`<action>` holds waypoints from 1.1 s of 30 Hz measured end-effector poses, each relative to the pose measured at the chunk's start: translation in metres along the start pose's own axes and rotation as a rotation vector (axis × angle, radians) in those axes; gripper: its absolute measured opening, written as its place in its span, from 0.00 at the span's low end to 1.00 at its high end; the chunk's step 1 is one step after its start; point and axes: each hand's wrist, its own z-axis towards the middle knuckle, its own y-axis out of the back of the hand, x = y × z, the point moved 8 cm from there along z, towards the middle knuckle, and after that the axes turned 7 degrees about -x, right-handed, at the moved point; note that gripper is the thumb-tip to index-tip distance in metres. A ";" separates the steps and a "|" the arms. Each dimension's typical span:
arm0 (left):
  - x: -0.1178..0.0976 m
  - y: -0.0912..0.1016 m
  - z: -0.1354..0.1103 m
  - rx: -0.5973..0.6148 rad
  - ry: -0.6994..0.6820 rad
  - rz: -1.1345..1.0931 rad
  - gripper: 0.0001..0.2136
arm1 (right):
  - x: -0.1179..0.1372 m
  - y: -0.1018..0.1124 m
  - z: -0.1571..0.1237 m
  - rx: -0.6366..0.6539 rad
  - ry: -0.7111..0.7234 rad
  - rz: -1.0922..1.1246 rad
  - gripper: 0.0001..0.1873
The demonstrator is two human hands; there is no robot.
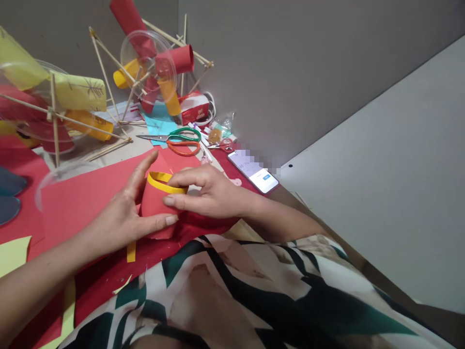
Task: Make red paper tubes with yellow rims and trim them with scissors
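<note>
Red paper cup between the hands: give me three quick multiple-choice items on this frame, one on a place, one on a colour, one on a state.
1. Where do the scissors lie?
A. beyond the hands, toward the wall
B. on the person's lap
C. on top of the phone

2. What colour is the strip around the top rim of the red paper cup?
A. blue
B. yellow
C. white

3. How is the cup held?
A. by the left hand alone
B. untouched on the table
C. between both hands

Answers:
1. A, the green and orange handles rest on the table behind the cup, left of the phone.
2. B, a yellow band lines the cup's opening.
3. C, the left hand cradles its near side while the right hand presses fingers on the rim.
</note>
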 end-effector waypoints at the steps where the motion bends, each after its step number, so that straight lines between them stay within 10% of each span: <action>1: 0.002 0.000 0.000 -0.009 -0.001 0.012 0.52 | -0.001 0.002 -0.002 -0.019 0.019 -0.018 0.12; 7: 0.020 0.001 0.002 -0.042 0.048 -0.087 0.50 | -0.025 0.051 -0.033 -0.256 0.029 -0.454 0.11; 18: 0.057 0.029 0.016 -0.458 -0.144 -0.088 0.49 | -0.091 0.063 -0.089 0.078 -0.437 -1.042 0.25; 33: 0.053 0.031 0.011 -0.486 0.034 -0.155 0.29 | -0.087 0.063 -0.087 -0.040 -0.398 -1.028 0.28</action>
